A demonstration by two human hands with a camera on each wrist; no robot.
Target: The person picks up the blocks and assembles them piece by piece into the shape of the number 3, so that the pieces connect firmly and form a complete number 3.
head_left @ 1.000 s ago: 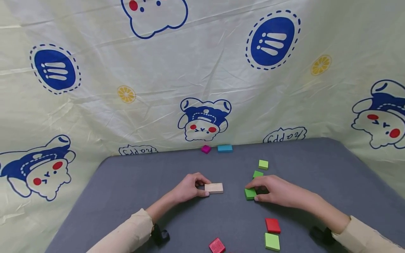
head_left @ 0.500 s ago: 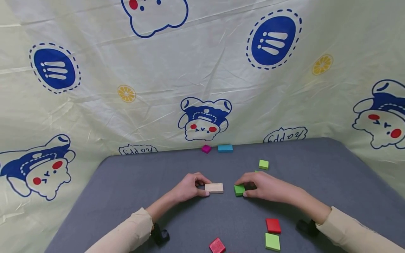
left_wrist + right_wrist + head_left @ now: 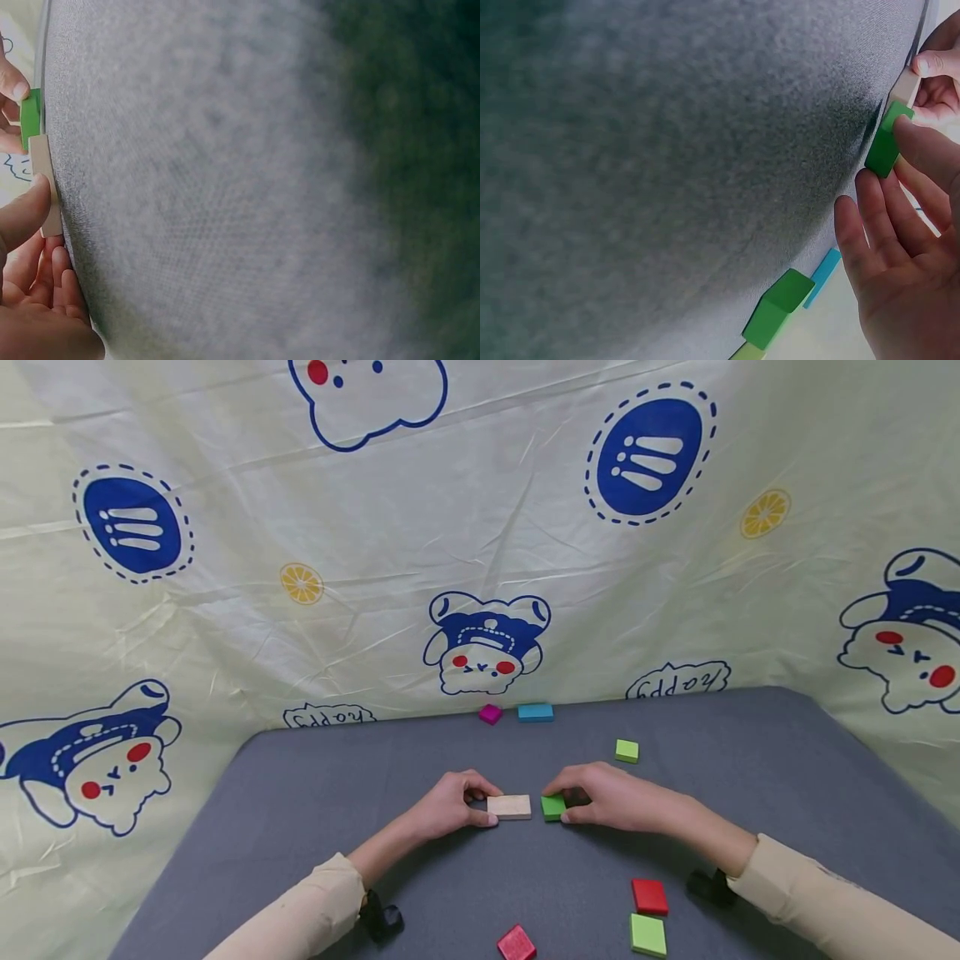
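Left hand [image 3: 448, 807]: thumb and fingers curled in, pinching a pale wooden block [image 3: 509, 807] by its 9 o'clock end. Right hand [image 3: 626, 799]: likewise pinching a green block [image 3: 552, 809], located at the wooden block's 3 o'clock, narrow gap between. On the grey table [image 3: 315, 802], from the green block: blue block [image 3: 536, 713] at 12, lime block [image 3: 626, 751] at 2.

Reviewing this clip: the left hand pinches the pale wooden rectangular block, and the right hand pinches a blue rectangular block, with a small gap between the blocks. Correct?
Not quite: the head view shows the right hand pinching a green rectangular block, not a blue one. The left hand does pinch the pale wooden rectangular block, with a small gap between.
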